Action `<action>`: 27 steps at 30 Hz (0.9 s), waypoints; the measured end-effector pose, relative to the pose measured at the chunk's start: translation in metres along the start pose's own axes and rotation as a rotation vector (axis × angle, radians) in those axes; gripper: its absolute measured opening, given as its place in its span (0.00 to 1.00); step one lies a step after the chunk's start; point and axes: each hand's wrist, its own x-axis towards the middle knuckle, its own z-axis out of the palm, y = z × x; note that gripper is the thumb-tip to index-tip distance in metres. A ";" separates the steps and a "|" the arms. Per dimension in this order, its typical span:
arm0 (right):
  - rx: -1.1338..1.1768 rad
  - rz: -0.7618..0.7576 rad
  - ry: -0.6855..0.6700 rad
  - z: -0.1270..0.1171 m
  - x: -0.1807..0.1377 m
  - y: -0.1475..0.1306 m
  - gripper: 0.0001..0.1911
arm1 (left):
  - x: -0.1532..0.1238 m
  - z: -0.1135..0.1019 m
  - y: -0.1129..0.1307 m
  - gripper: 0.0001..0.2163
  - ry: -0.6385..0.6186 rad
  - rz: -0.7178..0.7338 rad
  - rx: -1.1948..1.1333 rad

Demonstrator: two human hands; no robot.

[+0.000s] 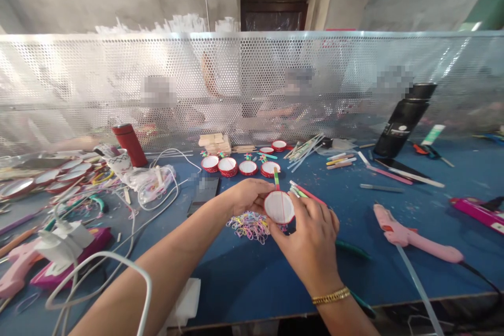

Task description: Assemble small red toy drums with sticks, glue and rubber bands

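Note:
Both my hands are around a small round piece with a white face and a red rim. A thin reddish line crosses its face, and a short green and red stick rises from its top edge. The fingers of my left hand close on its left side. My right hand grips the right side between thumb and fingers; a gold bracelet is on that wrist. Just below my left hand lies a heap of coloured rubber bands. Several pens lie behind my right fingers.
Beyond my hands stands a row of red-rimmed round pieces. A pink glue gun lies right, by a leaning black bottle. Left are a red flask, white cables and a power strip. A perforated metal screen closes the back.

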 end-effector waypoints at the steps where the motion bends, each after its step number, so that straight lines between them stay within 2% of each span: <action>1: 0.003 -0.001 0.001 0.000 0.000 0.000 0.33 | -0.001 0.000 0.000 0.11 -0.006 0.008 -0.006; 6: 0.010 -0.001 -0.006 -0.001 0.001 -0.001 0.30 | -0.003 0.001 0.001 0.12 -0.010 0.018 -0.018; 17: 0.012 -0.004 -0.049 -0.005 0.003 -0.002 0.27 | 0.003 -0.002 -0.004 0.21 -0.019 -0.014 0.002; 27: 0.011 0.002 -0.033 -0.004 0.001 -0.001 0.27 | 0.001 0.003 -0.002 0.17 0.010 -0.066 0.038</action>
